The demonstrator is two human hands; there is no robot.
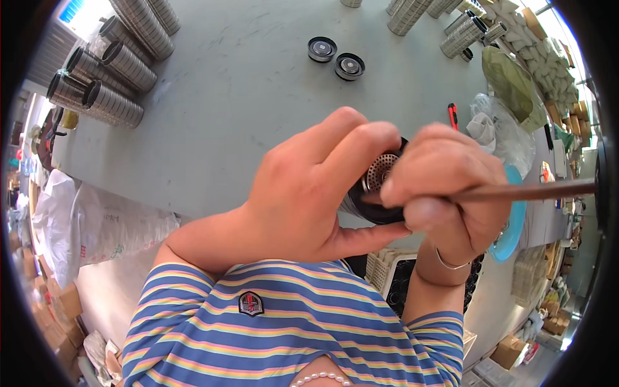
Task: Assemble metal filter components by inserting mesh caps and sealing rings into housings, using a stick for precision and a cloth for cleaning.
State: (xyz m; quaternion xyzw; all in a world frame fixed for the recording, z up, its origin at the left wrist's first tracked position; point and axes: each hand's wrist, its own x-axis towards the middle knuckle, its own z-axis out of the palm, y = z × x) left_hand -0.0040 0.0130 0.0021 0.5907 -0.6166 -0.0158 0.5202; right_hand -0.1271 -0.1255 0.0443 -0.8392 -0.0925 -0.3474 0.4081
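My left hand (303, 187) is closed around a round black part, its thumb along the near side and its fingers over the far side. A perforated metal disc (380, 171) shows in the middle of that part; the rest is largely covered by my hands. My right hand (445, 171), slightly blurred, grips a long thin brown stick (535, 191) that points out to the right. The stick's other end reaches the black part beside the disc. Farther off on the table lie two round black caps (321, 49) with metal-looking centres.
Stacks of silvery metal rings (113, 103) stand at the far left, and more stacks (407, 16) at the back right. A red utility knife (453, 116), clear plastic bag (516, 145) and blue basin (514, 222) are to the right. Below the table edge is a crate of black parts (403, 280).
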